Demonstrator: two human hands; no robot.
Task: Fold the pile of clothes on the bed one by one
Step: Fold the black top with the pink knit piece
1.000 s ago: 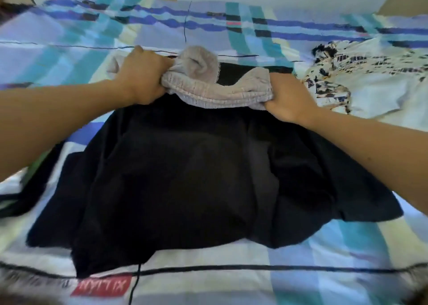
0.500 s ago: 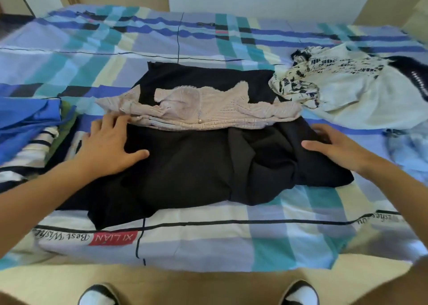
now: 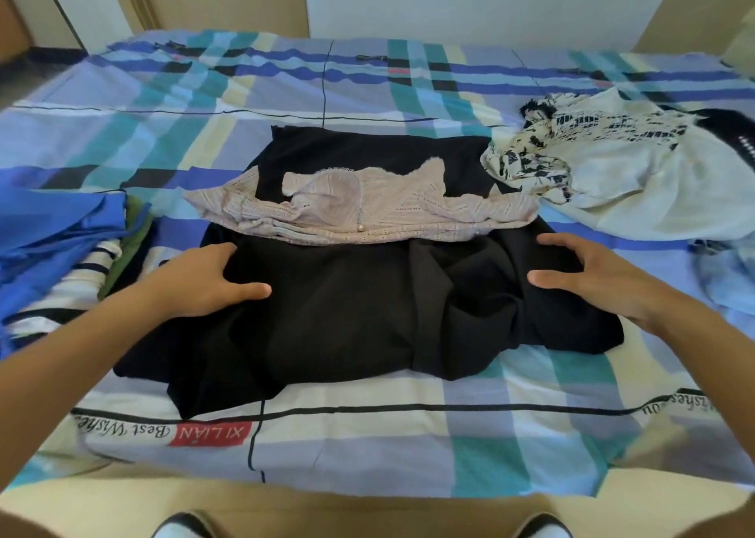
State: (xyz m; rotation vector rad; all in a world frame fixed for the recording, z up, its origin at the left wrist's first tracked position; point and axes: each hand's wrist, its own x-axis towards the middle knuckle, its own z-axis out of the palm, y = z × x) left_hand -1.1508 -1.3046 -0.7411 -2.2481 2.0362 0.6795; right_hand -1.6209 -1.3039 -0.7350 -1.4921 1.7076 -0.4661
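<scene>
The black garment [image 3: 347, 304] lies spread on the bed [image 3: 367, 439] between both hands. The left hand [image 3: 196, 284] and the right hand [image 3: 592, 276] rest flat on it, fingers wide. Just beyond the fingertips lies the pink knit top [image 3: 367, 206].

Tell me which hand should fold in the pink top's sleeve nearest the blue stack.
Left, likely. The left hand rests open on the black garment just below that sleeve of the pink top; the right hand lies on the garment's far side.
</scene>
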